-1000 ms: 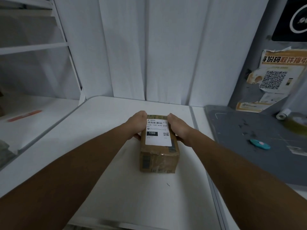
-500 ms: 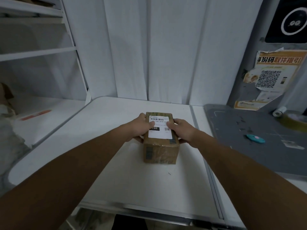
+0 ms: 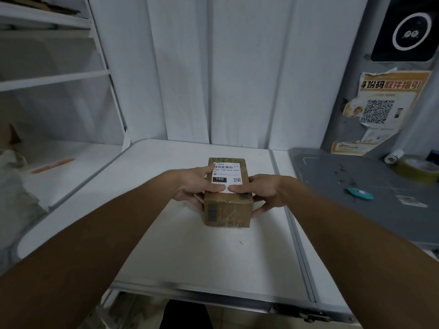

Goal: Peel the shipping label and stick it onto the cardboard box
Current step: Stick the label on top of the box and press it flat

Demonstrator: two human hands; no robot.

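Observation:
A small brown cardboard box point(image 3: 227, 211) wrapped in clear tape sits in the middle of the white table point(image 3: 194, 255). A white shipping label point(image 3: 226, 174) with a barcode, a QR code and a black "150" patch lies flat on the box's top. My left hand point(image 3: 194, 185) holds the box's left side, its thumb on the label's near left edge. My right hand point(image 3: 263, 192) holds the right side, thumb pressing the label's near right corner and fingers curled under the front right corner.
A grey mat point(image 3: 370, 193) lies to the right with a teal cutter point(image 3: 360, 194), a roll of yellowish tape point(image 3: 418, 169) and a small white roll point(image 3: 393, 156). White shelves point(image 3: 50, 79) stand at left. A poster point(image 3: 380, 110) hangs on the right wall.
Both hands have slid from the box's far end toward its near end, thumbs moving down over the label. The box stays in place; the camera view has shifted slightly.

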